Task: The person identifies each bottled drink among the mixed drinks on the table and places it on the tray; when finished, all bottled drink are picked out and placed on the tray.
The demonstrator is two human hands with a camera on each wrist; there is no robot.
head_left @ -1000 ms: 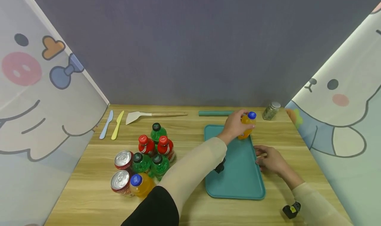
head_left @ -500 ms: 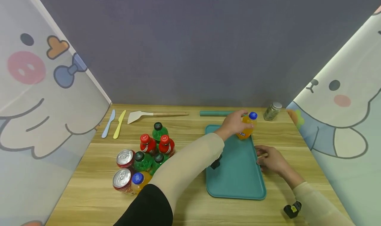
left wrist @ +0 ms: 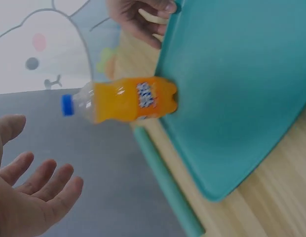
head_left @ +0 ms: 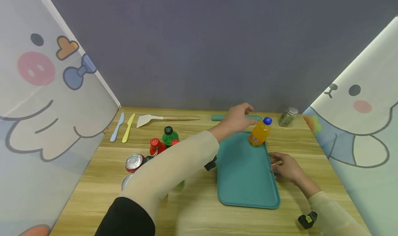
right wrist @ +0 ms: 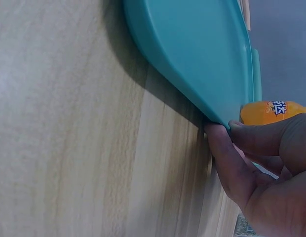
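An orange soda bottle (head_left: 260,133) with a blue cap stands upright in the far right corner of the teal tray (head_left: 247,180). My left hand (head_left: 237,118) hovers just left of the bottle, fingers spread and holding nothing. In the left wrist view a gap shows between that left hand (left wrist: 34,187) and the bottle's cap. At the tray's right edge, my right hand (head_left: 285,167) pinches the rim; in the right wrist view its thumb lies on top of the rim and a finger underneath.
Several cans (head_left: 134,162) and red-capped and green bottles (head_left: 169,135) stand at left, partly hidden behind my left sleeve. Along the back lie two knives (head_left: 126,129), a spatula (head_left: 164,118) and a teal rod (head_left: 217,118). A spice jar (head_left: 288,117) stands back right.
My left hand has let go of the orange soda bottle and drawn back to the left. The bottle stays on the tray. The right hand keeps its hold on the rim.
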